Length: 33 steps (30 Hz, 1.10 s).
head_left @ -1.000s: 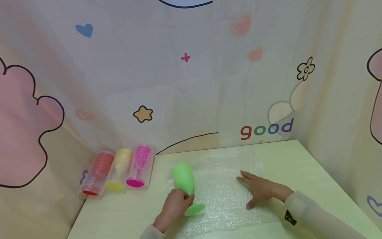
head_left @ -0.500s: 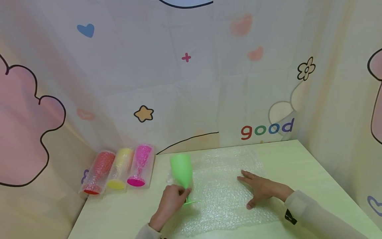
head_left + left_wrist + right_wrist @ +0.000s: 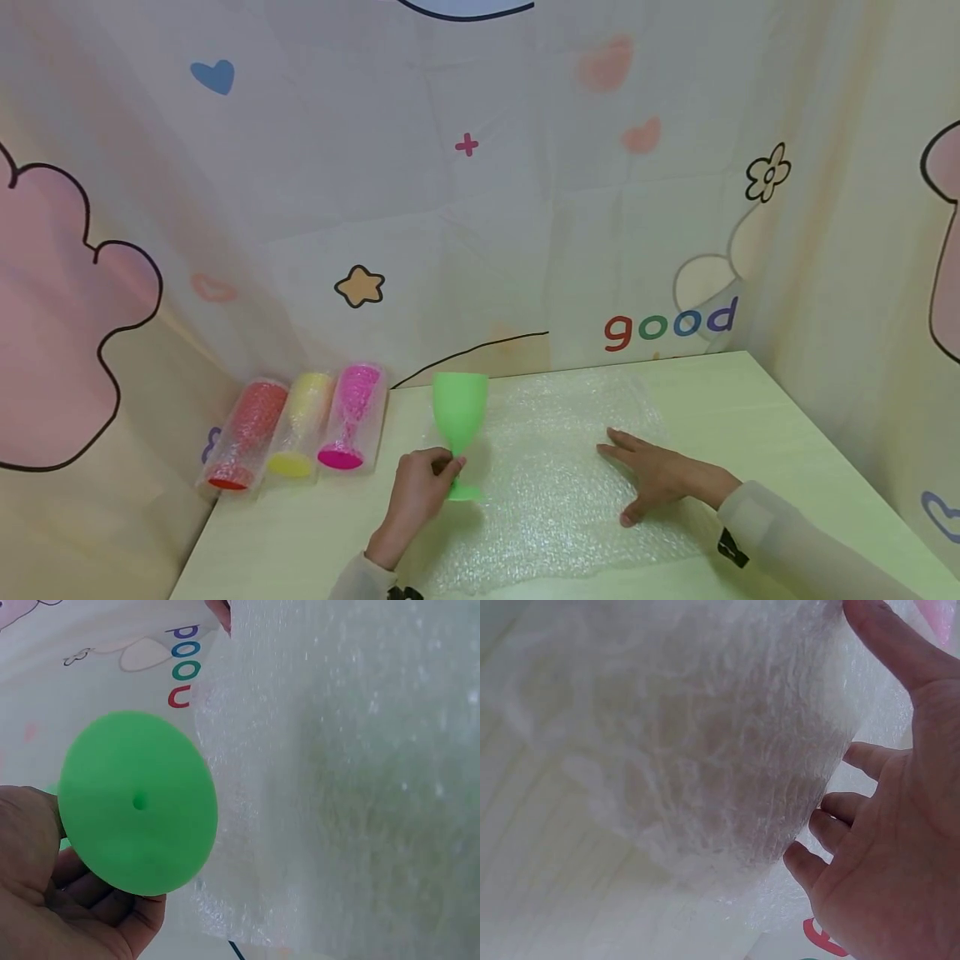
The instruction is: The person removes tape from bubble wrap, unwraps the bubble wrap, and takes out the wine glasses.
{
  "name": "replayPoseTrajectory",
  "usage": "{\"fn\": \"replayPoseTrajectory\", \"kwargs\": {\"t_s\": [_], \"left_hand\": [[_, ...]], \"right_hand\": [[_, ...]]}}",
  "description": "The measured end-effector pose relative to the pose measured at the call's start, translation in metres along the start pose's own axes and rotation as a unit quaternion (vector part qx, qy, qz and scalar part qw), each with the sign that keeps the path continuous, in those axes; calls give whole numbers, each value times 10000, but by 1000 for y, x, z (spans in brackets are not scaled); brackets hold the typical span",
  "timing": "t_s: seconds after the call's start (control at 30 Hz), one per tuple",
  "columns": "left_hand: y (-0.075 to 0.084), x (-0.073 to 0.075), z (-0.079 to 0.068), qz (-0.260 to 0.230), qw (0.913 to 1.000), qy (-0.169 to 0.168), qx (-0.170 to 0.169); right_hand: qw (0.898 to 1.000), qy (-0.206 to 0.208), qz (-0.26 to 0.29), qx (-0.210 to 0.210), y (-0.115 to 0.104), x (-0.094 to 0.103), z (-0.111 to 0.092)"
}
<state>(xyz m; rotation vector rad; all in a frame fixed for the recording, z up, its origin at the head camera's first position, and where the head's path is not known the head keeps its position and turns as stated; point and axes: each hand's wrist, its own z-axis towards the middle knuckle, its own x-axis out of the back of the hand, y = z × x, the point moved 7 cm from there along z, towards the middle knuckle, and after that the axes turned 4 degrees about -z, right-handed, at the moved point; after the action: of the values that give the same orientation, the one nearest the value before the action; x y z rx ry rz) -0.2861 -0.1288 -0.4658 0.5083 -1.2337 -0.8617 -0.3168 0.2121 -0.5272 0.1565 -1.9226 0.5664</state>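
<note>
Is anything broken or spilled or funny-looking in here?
Nothing stands out: no spill or break shows. The green cup is the only unwrapped one, but it looks fine, held up in the left hand. The red cup, yellow cup and pink cup sit wrapped side by side on the table.

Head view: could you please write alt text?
A left hand holds a green goblet upright by its stem near bubble wrap; the spread right hand touches the wrap. At left are three wrapped goblets: red, yellow, pink.
</note>
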Motion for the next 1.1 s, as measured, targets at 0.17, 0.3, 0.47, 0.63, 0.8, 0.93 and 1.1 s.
{"fn": "replayPoseTrajectory", "kwargs": {"t_s": [0.17,0.3,0.47,0.63,0.8,0.93,1.1], "left_hand": [[-5,9,6,-59,9995,301,-7],[-8,17,11,-98,9989,469,-4],[-13,24,18,-17,9980,637,1],[-18,31,30,60,9966,827,-27],[-26,39,40,58,9939,1099,111],[-31,45,49,77,9908,1339,157],[-34,49,63,126,9864,1626,195]], "right_hand": [[10000,13,6,56,-1,0,-1],[10000,-10,45,48,-5,1,-4],[9999,-102,33,15,-3,1,-6],[9999,-125,8,41,-2,2,-9],[9998,-69,96,163,-4,3,-11],[9998,-61,112,171,-4,3,-12],[9997,-27,141,178,-2,1,-12]]}}
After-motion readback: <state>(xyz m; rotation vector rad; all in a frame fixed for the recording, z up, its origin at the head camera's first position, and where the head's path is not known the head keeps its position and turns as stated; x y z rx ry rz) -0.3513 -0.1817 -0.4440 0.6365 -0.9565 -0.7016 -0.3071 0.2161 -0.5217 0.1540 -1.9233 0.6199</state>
